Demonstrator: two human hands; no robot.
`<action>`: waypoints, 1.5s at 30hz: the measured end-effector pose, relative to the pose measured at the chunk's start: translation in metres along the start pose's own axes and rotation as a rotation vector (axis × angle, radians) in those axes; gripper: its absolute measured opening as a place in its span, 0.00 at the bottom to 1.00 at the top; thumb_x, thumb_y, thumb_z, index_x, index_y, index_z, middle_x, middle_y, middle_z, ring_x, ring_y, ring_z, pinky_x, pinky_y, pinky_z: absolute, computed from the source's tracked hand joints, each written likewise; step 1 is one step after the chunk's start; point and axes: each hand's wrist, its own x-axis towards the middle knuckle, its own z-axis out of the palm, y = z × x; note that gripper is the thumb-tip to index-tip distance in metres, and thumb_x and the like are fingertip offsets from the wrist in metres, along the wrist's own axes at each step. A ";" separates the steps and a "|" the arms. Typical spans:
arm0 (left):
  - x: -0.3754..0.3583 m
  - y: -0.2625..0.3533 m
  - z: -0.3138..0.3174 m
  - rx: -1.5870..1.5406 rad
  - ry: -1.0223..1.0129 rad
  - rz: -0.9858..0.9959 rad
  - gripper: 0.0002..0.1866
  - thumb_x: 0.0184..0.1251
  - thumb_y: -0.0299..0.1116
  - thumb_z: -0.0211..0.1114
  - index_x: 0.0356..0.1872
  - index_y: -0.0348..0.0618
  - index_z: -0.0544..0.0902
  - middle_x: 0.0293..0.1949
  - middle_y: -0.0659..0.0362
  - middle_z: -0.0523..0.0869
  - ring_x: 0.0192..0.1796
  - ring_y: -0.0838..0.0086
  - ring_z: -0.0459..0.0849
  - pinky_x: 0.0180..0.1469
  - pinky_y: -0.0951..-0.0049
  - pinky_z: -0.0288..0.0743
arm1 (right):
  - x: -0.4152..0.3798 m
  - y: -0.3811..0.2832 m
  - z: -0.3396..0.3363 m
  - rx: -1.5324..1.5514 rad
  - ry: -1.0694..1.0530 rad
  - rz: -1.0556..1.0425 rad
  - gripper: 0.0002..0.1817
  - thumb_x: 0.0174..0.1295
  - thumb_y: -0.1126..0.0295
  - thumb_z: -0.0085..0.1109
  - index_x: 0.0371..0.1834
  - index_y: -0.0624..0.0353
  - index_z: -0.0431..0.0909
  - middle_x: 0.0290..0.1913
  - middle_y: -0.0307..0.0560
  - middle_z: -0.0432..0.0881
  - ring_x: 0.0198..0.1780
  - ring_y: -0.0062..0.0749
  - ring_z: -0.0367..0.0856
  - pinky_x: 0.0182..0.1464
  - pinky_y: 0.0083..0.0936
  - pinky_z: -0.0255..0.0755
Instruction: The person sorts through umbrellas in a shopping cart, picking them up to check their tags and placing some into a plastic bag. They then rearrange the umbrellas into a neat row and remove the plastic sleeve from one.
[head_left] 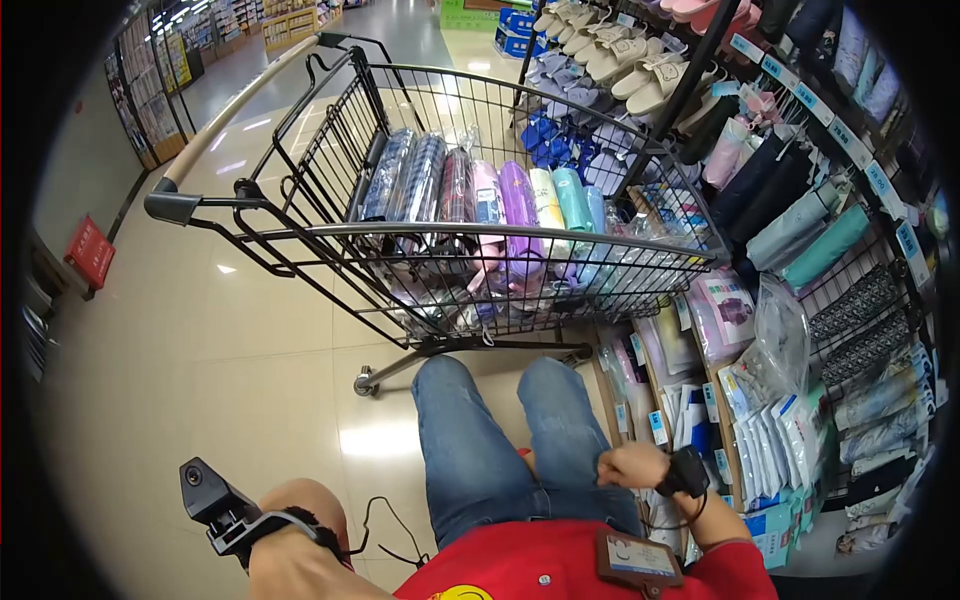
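Note:
My right hand (635,466) is closed in a loose fist beside my right thigh, with nothing showing in it. A black device (686,470) is strapped round that wrist. My left hand (312,498) hangs low at the left, its fingers hidden behind the wrist, and a black mount (215,500) sticks out from its strap. In front of my knees stands a black wire shopping cart (470,228). It holds a row of folded umbrellas in clear wrap: dark checked ones (420,180), a purple one (520,200) and a teal one (572,200). Neither hand touches the cart.
Shelves at the right carry hanging umbrellas (825,245), slippers (610,60) and white plastic-wrapped packs (775,450). A clear plastic bag (780,335) lies on the lower shelf. A red sign (90,255) stands by the left wall. Tiled floor (230,380) stretches left of the cart.

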 end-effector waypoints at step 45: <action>0.122 -0.159 -0.357 2.079 0.139 -1.350 0.37 0.53 0.59 0.66 0.44 0.27 0.75 0.38 0.39 0.82 0.42 0.48 0.83 0.49 0.58 0.75 | 0.270 0.003 -0.309 -0.518 0.550 -0.799 0.30 0.58 0.39 0.52 0.41 0.59 0.76 0.39 0.45 0.76 0.43 0.40 0.76 0.44 0.36 0.73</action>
